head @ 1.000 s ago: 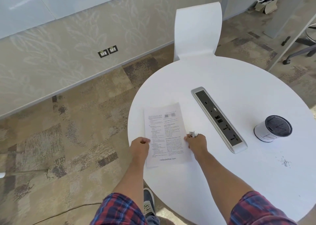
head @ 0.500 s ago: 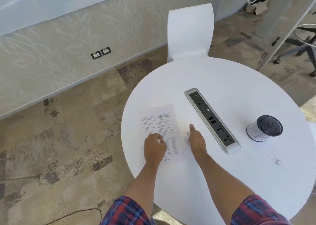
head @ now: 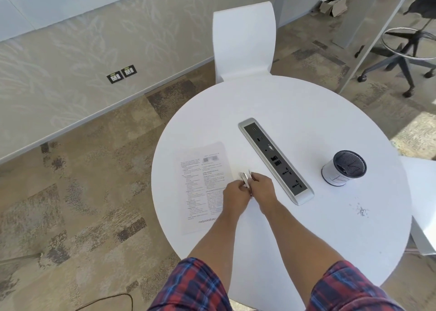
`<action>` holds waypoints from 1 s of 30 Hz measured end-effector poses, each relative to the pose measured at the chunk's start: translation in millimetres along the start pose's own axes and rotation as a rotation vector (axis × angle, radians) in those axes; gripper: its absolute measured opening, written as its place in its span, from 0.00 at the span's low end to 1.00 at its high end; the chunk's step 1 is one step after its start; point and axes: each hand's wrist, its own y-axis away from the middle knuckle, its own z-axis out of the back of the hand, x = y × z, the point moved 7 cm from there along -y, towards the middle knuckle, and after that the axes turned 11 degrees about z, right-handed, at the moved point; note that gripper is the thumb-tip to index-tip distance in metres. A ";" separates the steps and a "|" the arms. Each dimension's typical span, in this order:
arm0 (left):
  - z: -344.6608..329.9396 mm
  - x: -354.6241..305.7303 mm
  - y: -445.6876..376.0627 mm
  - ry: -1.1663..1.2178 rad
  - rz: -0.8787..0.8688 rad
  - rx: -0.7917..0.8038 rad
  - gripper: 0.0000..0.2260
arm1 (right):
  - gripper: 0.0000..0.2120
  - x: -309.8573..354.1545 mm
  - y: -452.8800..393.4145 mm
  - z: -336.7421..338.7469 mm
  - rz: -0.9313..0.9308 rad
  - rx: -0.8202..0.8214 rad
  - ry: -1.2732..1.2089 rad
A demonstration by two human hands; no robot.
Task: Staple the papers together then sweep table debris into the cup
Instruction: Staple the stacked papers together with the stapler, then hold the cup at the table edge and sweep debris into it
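While both hands meet just beside the right edge of the papers, the left hand and the right hand are closed together around a small stapler. The stapling step seems in hand; next the stapler must bite a corner of the papers, while the debris and the cup wait well to the right of the papers

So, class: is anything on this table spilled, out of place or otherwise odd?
Yes. A small scatter of grey debris lies loose on the white table, nearer the camera than the cup, not in it. The papers overhang the table's left edge slightly.
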 end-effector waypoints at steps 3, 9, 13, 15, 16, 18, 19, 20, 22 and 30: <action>-0.1 -3.0 -0.9 -0.044 -0.005 -0.045 0.10 | 0.12 -9.4 -3.0 2.1 -0.009 -0.015 0.073; 4.4 0.7 -6.2 -0.132 0.001 -0.114 0.16 | 0.25 -13.3 -7.5 3.1 0.003 -0.040 0.220; 0.6 1.8 -5.4 -0.158 -0.023 -0.098 0.12 | 0.22 -20.8 -8.0 5.6 -0.006 -0.038 0.285; 1.1 0.8 -5.2 -0.182 -0.032 -0.104 0.15 | 0.23 -19.8 -7.8 4.7 0.002 -0.037 0.313; 1.2 -0.8 -4.5 -0.196 -0.037 -0.105 0.16 | 0.25 -18.0 -7.2 5.2 0.009 -0.040 0.327; 1.0 -4.0 -3.1 -0.210 -0.052 -0.104 0.18 | 0.26 -17.4 -7.4 7.0 0.005 -0.041 0.347; 1.3 -5.4 -1.7 -0.206 -0.059 -0.101 0.19 | 0.25 -18.2 -7.9 7.8 0.001 -0.039 0.359; 2.0 -6.0 -0.3 -0.199 -0.059 -0.101 0.19 | 0.23 -19.3 -8.7 7.7 -0.005 -0.030 0.365; 4.0 -5.7 0.2 -0.188 -0.050 -0.122 0.15 | 0.20 -19.6 -9.5 7.0 -0.004 -0.016 0.360; 2.0 -35.3 24.4 -0.211 -0.196 -0.294 0.07 | 0.09 8.9 21.5 35.9 0.202 -0.149 0.384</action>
